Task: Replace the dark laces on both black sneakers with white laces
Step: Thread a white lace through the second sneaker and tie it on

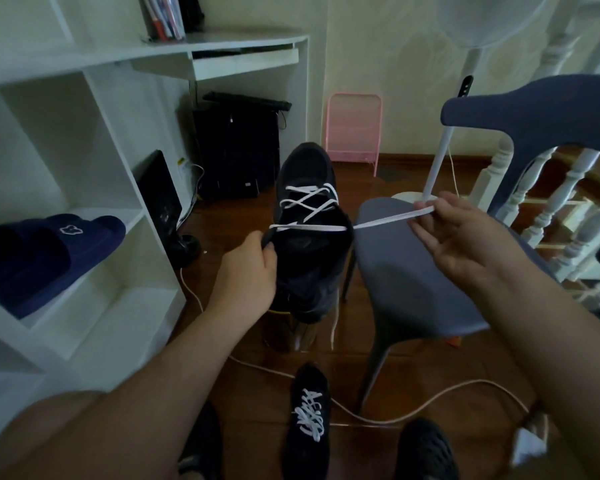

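A black sneaker (pixel 307 174) is held up in front of me, toe pointing away, with a white lace (pixel 309 202) crossed through its eyelets. My left hand (pixel 248 271) grips the sneaker's left collar edge. My right hand (pixel 454 233) pinches the free end of the white lace, which runs taut from the top eyelets to the right. A second black sneaker (pixel 309 415) with white laces lies on the floor below. The other end of the lace hangs down under the held shoe.
A grey chair (pixel 420 278) stands right of the shoe. White shelves (pixel 94 188) on the left hold a navy slipper (pixel 45 254). A white cable (pixel 413 410) snakes over the wooden floor. A fan stand (pixel 437 168), pink rack (pixel 355 129) and stair railing (pixel 568 209) are behind.
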### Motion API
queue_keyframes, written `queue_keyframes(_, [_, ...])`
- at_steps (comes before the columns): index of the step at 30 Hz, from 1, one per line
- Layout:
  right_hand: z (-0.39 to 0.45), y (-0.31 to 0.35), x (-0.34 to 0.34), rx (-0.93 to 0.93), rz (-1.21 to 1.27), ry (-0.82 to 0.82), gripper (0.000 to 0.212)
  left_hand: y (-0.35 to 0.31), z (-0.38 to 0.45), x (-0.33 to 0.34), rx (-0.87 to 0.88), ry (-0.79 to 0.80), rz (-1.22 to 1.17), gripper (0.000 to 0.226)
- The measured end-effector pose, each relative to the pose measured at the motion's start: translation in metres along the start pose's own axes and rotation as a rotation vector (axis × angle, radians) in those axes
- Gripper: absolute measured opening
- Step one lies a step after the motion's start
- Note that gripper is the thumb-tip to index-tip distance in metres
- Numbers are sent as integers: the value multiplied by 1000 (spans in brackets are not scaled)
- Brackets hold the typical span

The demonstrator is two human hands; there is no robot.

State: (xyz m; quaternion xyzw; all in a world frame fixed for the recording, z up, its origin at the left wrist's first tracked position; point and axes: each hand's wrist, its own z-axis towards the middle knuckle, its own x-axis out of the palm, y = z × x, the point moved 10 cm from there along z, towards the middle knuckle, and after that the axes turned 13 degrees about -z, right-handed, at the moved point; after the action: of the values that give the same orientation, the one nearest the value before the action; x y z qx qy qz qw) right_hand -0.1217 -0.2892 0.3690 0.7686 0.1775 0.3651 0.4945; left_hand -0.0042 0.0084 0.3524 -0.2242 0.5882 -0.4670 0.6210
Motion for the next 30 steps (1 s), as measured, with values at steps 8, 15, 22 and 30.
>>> queue_keyframes(8, [-28, -27, 45, -28, -707, 344, 22, 0, 4, -6, 57, -37, 77, 19])
queue_keyframes(15, [-33, -58, 53, -86, -1141, 353, 35, -22, -1, -14, 241, -72, 94, 17])
queue_keyframes(22, [-16, -75, 48, 50, -970, 358, 38, -39, -7, -21, 365, -141, 86, 27])
queue_keyframes(30, [-6, -105, 27, 198, -1056, 382, 17, -48, -11, -66, 501, -330, -44, 27])
